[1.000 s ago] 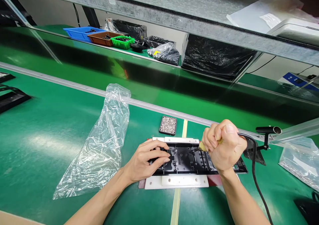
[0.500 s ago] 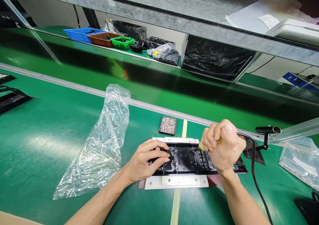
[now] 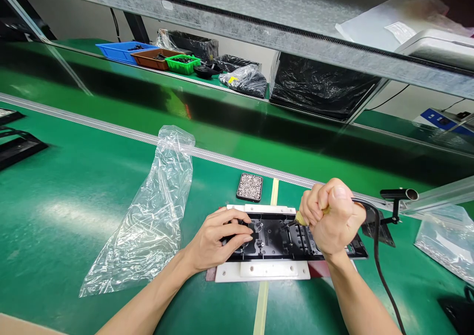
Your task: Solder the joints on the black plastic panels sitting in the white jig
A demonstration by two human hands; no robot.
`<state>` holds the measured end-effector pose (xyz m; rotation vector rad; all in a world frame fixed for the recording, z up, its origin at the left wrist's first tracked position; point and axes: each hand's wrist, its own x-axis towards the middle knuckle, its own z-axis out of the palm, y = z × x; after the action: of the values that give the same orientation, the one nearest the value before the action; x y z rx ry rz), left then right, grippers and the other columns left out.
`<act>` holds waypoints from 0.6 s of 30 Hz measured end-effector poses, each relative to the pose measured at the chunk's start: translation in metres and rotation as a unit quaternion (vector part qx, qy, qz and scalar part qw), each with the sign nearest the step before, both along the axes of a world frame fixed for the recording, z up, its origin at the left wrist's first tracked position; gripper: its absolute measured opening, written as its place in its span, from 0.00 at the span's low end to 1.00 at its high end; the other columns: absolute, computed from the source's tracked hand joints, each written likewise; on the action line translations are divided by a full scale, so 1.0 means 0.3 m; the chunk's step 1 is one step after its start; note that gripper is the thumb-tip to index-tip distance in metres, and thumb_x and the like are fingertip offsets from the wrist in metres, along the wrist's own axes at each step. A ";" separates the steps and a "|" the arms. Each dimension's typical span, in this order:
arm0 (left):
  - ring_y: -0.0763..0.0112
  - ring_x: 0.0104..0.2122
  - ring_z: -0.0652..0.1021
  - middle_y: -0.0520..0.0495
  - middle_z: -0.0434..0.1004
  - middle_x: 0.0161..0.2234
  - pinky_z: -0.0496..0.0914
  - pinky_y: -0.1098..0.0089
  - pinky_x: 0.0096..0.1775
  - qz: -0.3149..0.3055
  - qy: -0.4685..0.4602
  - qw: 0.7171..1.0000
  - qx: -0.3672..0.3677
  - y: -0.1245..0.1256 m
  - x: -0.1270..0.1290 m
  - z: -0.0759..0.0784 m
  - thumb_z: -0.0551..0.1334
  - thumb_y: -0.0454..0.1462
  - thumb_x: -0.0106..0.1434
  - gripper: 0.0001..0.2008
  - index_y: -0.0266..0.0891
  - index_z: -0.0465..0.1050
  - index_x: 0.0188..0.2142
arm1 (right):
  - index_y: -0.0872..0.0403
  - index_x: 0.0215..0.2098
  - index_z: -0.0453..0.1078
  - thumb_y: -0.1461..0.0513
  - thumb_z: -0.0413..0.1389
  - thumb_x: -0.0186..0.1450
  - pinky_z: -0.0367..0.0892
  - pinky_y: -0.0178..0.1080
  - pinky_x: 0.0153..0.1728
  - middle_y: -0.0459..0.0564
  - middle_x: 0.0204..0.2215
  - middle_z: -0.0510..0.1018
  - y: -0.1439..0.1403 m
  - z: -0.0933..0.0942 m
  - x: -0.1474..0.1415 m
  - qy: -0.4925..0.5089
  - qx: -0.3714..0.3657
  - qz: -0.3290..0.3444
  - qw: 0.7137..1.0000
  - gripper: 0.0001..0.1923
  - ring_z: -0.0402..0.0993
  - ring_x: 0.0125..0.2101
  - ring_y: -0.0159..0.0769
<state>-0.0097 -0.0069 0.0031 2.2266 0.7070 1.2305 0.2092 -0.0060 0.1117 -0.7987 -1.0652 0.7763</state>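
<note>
My left hand lies flat, fingers spread toward three o'clock. My right hand is a tight fist, forearm running to five o'clock.

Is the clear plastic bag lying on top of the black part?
No, the clear plastic bag lies on the green belt left of the black part, apart from it.

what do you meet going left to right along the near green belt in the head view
crumpled clear plastic bag → left hand → black plastic panel in its white fixture → right hand → black cable
</note>
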 end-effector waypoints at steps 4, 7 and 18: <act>0.69 0.38 0.78 0.46 0.79 0.45 0.66 0.64 0.41 -0.002 0.000 1.000 0.002 -0.002 -0.001 -0.001 0.66 0.31 0.69 0.06 0.42 0.81 0.42 | 0.53 0.20 0.54 0.55 0.57 0.69 0.47 0.28 0.11 0.39 0.13 0.55 -0.001 0.001 0.000 0.000 0.001 -0.001 1.000 0.24 0.49 0.12 0.24; 0.70 0.37 0.78 0.46 0.79 0.45 0.67 0.64 0.41 -0.001 0.001 1.000 0.001 -0.004 0.000 0.000 0.66 0.31 0.69 0.06 0.42 0.81 0.42 | 0.52 0.20 0.55 0.55 0.57 0.69 0.47 0.29 0.11 0.39 0.13 0.55 0.000 0.003 0.000 0.002 -0.004 -0.001 1.000 0.24 0.49 0.12 0.24; 0.69 0.37 0.79 0.46 0.80 0.44 0.67 0.65 0.41 -0.001 0.002 1.000 0.002 0.001 0.001 0.004 0.65 0.31 0.70 0.06 0.42 0.81 0.42 | 0.52 0.19 0.56 0.55 0.57 0.69 0.46 0.30 0.11 0.39 0.13 0.55 -0.002 0.000 0.001 0.004 -0.003 -0.001 1.000 0.23 0.49 0.12 0.24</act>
<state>-0.0095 -0.0066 0.0043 2.2338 0.7044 1.2282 0.2094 -0.0067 0.1116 -0.8013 -1.0548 0.7798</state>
